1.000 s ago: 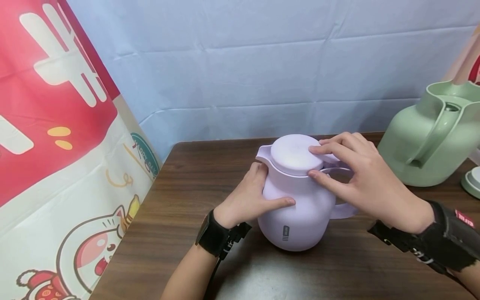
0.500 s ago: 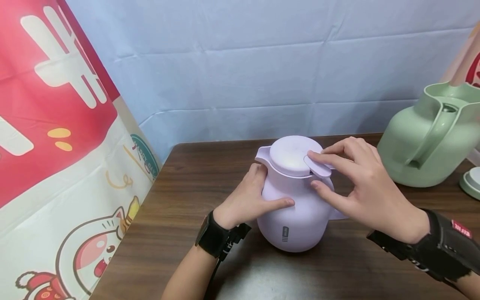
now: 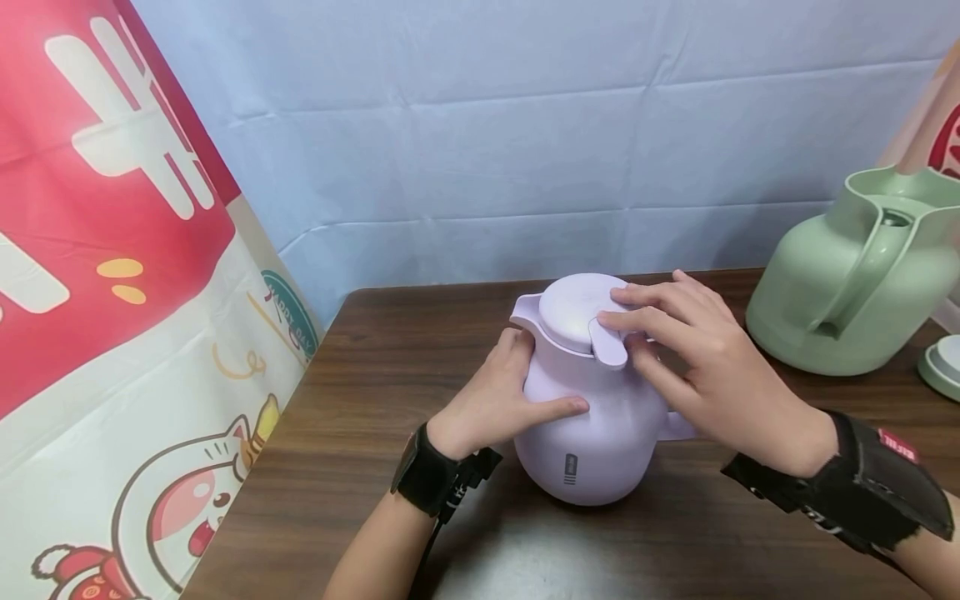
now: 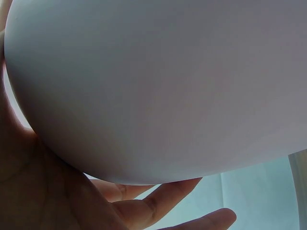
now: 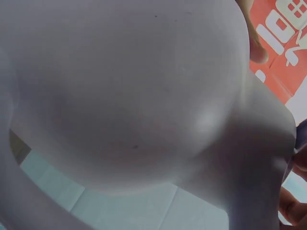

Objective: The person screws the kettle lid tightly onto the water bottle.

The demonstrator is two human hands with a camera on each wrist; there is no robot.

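Observation:
A lilac insulated jug (image 3: pixel 592 442) stands upright on the table, its spout toward the left. My left hand (image 3: pixel 498 396) grips the body from the left, thumb across the front and the other fingers behind it. Seated in the mouth is a round lilac lid (image 3: pixel 573 304), whose lever tab (image 3: pixel 609 346) juts over the front rim. My right hand (image 3: pixel 693 350) holds the lid's right side, with fingertips on top and at the tab and the thumb lower down. The jug's handle (image 3: pixel 678 427) is mostly covered by that hand. The rounded body fills much of both wrist views.
A green jug (image 3: pixel 832 283) without a lid stands at the back right, and a green-and-white lid (image 3: pixel 943 367) lies near it. The wooden table (image 3: pixel 405 350) ends at a blue sheet (image 3: pixel 487 167) behind. A printed cloth (image 3: pixel 97 350) hangs at the left.
My right hand has turned the lid clockwise as seen from above, so its tab swung from the handle side to the front. My left hand has stayed on the jug.

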